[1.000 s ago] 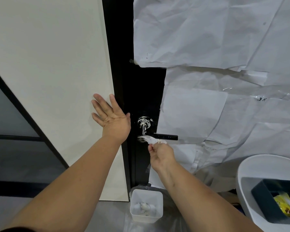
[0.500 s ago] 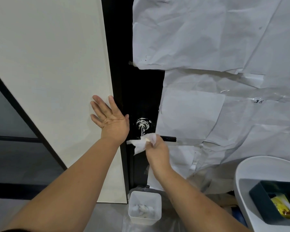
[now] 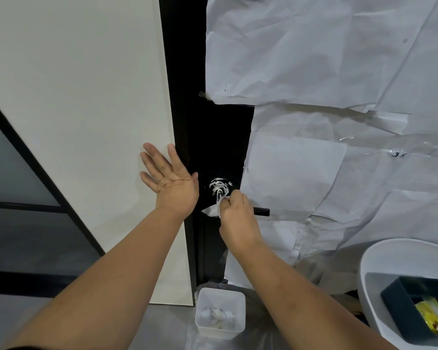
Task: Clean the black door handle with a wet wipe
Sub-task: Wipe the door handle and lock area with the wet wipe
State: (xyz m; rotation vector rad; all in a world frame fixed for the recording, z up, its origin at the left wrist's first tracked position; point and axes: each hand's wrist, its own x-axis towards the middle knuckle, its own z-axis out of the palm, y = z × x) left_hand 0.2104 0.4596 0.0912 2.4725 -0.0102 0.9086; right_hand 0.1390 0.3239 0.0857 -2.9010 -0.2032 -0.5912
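since 0.5 s ago, right hand point(image 3: 238, 221) has shifted right along the handle point(image 3: 261, 211) and closer to the rose; less of the wipe point(image 3: 211, 210) hangs out on the left. right fingers curled together, clamped on wipe and pressing it against handle near its base. only the handle's right tip shows past the knuckles. white smears cover the rose point(image 3: 219, 186) above. left hand point(image 3: 171, 184) flat on the white panel point(image 3: 86, 97), fingers spread apart, holding nothing. white bin point(image 3: 220, 313) with used wipes on floor, near, below handle.
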